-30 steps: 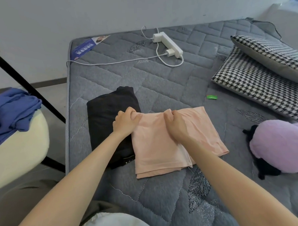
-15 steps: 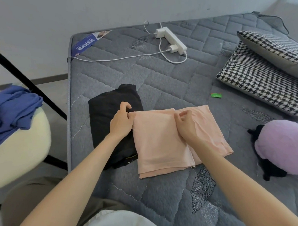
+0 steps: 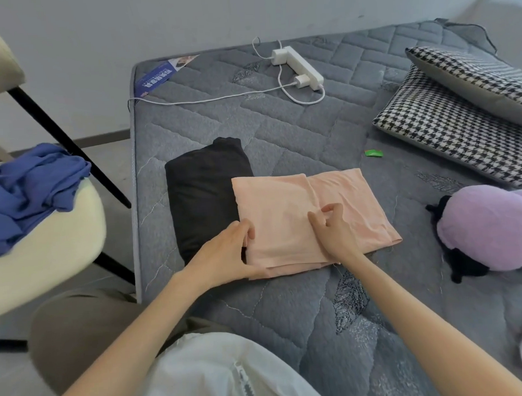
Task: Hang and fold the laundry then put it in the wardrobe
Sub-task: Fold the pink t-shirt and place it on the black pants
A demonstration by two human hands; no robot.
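Observation:
A folded peach garment [image 3: 287, 214] lies flat on the grey quilted mattress [image 3: 280, 131]. Beside it on the left, partly under its edge, sits a folded black garment [image 3: 202, 188]. My left hand [image 3: 226, 254] grips the peach garment's near left corner, thumb under the edge. My right hand [image 3: 334, 230] rests on its near middle, fingers bent and pinching the fabric by the fold line. A crumpled blue garment [image 3: 26, 190] lies on the cream chair at the left.
The cream chair [image 3: 46, 252] with black legs stands left of the bed. A white power strip [image 3: 299, 66] with cable lies at the far side. Houndstooth pillows [image 3: 460, 123] and a purple plush toy [image 3: 491, 226] fill the right. A small green scrap [image 3: 373, 153] lies nearby.
Both hands slid from the peach garment's far edge down to its near edge. The left hand now holds the near left corner.

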